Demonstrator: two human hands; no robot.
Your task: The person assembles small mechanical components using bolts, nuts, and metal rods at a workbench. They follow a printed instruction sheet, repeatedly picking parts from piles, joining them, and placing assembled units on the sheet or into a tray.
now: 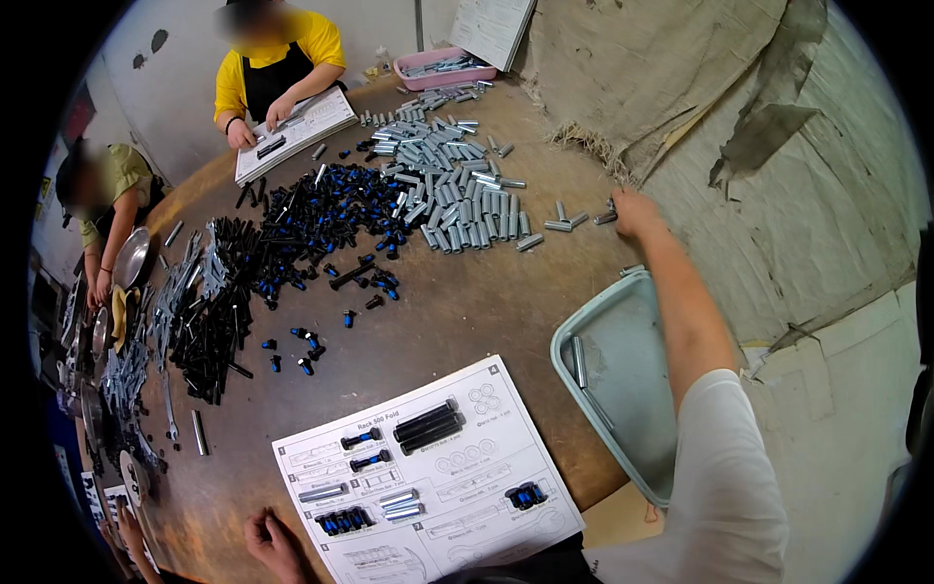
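Reaching far across the round brown surface (457,311), the person's right hand (634,212) closes its fingers on a small silver sleeve (605,218) at the far edge, just beside two loose sleeves (562,222) that lie apart from the big silver pile (457,200). The left hand (275,545) rests flat and empty, fingers spread, at the near corner of a printed parts sheet (428,477), where black bolts (428,425), blue-tipped screws (342,522) and silver sleeves already sit on their outlines. A pale grey tray (623,350) lies under the outstretched forearm with one long metal pin (579,362) in it. To do this pick well, it seems wise to pinch one sleeve cleanly without nudging its neighbours off the edge, and to keep the sheet pinned so nothing on it rolls. Farther out, a heap of black and blue screws (311,224) spreads toward two other people sorting parts.
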